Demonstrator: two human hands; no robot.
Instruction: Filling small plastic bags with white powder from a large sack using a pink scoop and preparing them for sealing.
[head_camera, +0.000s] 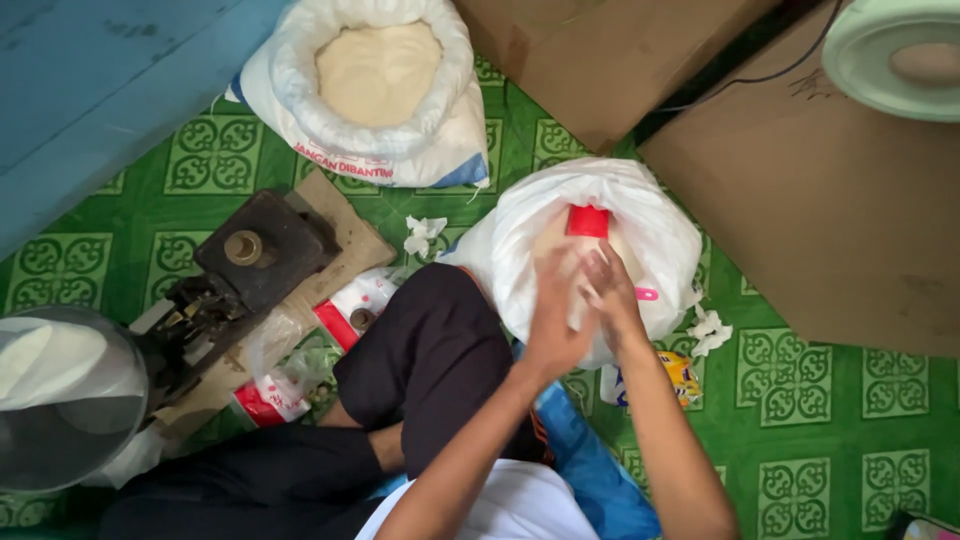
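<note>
Both my hands are over the mouth of the white woven plastic sack (655, 235) that stands on the green patterned floor mat (820, 400) right in front of my knee. My left hand (553, 315) is curled narrow around a small clear plastic bag (578, 312), pinching it where it meets my right hand (612, 290), whose fingers are bent close on the same bag, so both hands hold it between them, just above the pale grain inside the sack. A red plastic scoop (587, 221) pokes up out of the grain just beyond my fingertips. The risk I see: the thin bag is gripped only at its top, and if either pinch loosens it could slump and spill grain onto the mat. The sack's rolled rim looks soft too; leaning on it could tip it toward my leg. Well apart at the top of the view sits a second open white sack of pale grain (380, 80), brown cardboard boxes (830, 200) to the right, a dark metal machine on a wooden board (250, 260) to my left
</note>
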